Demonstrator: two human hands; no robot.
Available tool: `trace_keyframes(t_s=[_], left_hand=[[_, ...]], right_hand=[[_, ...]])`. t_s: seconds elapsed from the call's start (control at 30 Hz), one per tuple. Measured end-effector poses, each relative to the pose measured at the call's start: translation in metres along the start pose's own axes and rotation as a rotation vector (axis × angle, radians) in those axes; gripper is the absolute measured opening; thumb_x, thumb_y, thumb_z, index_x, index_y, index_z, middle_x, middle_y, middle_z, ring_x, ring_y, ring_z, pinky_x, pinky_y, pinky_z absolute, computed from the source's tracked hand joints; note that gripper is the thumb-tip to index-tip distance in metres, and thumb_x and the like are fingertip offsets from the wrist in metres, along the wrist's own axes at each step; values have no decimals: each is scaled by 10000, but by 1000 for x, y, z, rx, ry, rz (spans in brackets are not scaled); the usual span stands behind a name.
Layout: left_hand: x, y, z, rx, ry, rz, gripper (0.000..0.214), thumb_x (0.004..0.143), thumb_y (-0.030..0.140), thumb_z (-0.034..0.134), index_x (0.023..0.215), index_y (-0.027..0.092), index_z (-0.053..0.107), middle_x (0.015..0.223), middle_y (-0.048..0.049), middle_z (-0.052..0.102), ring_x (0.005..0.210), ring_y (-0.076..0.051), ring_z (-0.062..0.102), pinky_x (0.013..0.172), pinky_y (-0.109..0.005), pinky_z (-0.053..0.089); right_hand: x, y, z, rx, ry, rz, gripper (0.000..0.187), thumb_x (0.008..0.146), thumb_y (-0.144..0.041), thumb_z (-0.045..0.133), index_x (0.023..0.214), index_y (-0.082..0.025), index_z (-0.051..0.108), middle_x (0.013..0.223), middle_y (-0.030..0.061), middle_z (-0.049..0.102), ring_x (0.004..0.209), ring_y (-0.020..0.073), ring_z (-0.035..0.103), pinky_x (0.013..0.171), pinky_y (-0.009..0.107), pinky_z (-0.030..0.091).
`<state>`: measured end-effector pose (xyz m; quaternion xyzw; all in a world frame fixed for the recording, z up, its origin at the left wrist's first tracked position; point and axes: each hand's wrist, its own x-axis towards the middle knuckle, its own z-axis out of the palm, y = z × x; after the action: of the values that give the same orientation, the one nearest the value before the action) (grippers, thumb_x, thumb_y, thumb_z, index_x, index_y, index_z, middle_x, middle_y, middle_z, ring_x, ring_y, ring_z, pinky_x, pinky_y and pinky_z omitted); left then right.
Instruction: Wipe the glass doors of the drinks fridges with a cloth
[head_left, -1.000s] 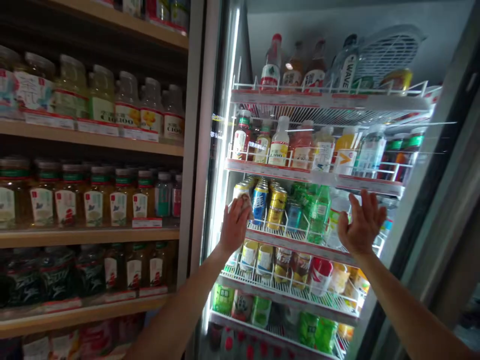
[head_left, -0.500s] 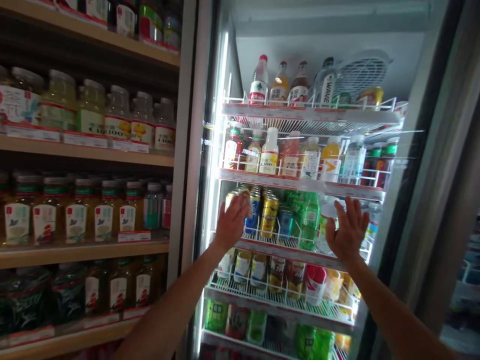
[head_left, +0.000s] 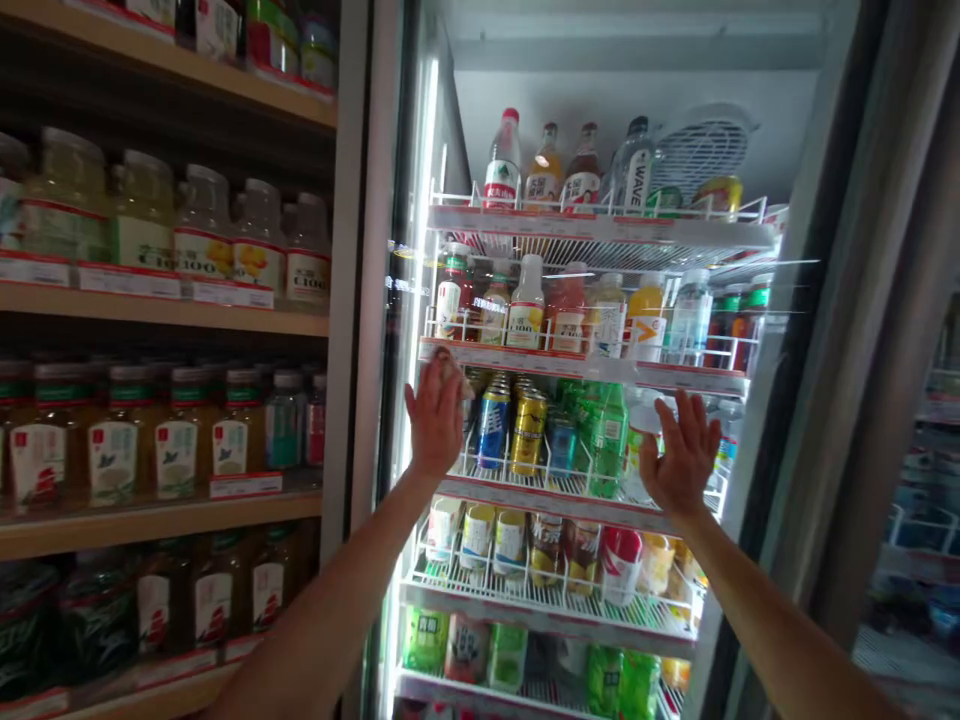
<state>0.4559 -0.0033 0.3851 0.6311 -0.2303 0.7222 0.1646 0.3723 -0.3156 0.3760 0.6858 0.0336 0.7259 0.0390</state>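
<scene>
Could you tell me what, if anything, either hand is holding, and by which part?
The left hand grips a pale can around its side; the right hand is open and empty.

Left hand [head_left: 435, 418] holds a can [head_left: 450, 366], right hand [head_left: 681, 462] spread, before cooler shelf [head_left: 570, 502]

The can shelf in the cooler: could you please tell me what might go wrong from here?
1. The left hand grips what looks like a pale can right under the upper shelf edge; it may knock against that edge.
2. The blue can and gold can stand packed beside it; one could tip.
3. The open right hand hovers close to a pale bottle behind the low wire rail; a nudge might topple it.
</scene>
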Motion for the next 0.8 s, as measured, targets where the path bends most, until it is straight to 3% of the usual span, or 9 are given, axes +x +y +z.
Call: trace_keyframes(t_s=[0.07,0.2,0.27,0.4,0.47,0.6,0.67,0.8], left_hand=[[4,1,2,-4,18,-74,515,904,167,356,1415,184,290,1528,-107,169,1414,-221,126,1152,-475,117],[-2,28,7,-74,-115,218,528,884,137,382,1403,201,313,1476,-80,326,1409,-194,143,1160,-441,99],[1,30,8,-74,-122,279,505,884,137,394,1381,216,352,1440,-69,393,1400,-182,182,1163,-435,84],[17,12,5,-37,-51,37,482,903,168,371,1384,208,352,1490,-95,292,1404,-212,178,1151,-471,93],[20,14,4,-45,-26,-37,504,904,174,363,1405,195,314,1520,-94,210,1414,-221,124,1151,-466,104],[6,44,2,-184,-175,209,552,897,267,394,1427,175,268,1507,-89,254,1417,-232,102,1160,-456,78],[1,55,1,-253,-244,250,555,898,268,387,1429,178,256,1484,-92,309,1416,-229,110,1153,-470,103],[3,44,-3,-320,-247,228,560,904,143,312,1446,196,177,1461,-94,355,1408,-171,147,1123,-410,230]], right_hand=[[0,0,0,-2,0,1,508,838,-271,439,1342,-208,419,1437,125,388,1352,279,312,1080,504,218],[0,0,0,-6,27,-9,496,841,-270,444,1332,-203,430,1428,126,404,1352,274,316,1081,500,225],[0,0,1,-12,30,-13,501,841,-265,447,1339,-208,422,1430,122,402,1354,270,314,1084,499,224],[1,0,1,-19,38,-29,512,840,-252,453,1348,-215,408,1437,118,393,1363,263,300,1093,496,214],[1,-1,0,-18,43,-31,510,839,-248,458,1345,-209,411,1436,120,395,1364,260,297,1095,493,216],[2,-2,-1,-21,47,-31,500,841,-251,465,1337,-203,425,1428,124,407,1358,263,312,1093,491,223],[2,-3,-1,-18,47,-27,498,842,-253,463,1336,-203,429,1427,123,410,1352,268,322,1087,495,232],[0,3,1,-1,47,-17,499,845,-253,451,1342,-207,431,1430,117,406,1350,276,324,1082,504,235]])
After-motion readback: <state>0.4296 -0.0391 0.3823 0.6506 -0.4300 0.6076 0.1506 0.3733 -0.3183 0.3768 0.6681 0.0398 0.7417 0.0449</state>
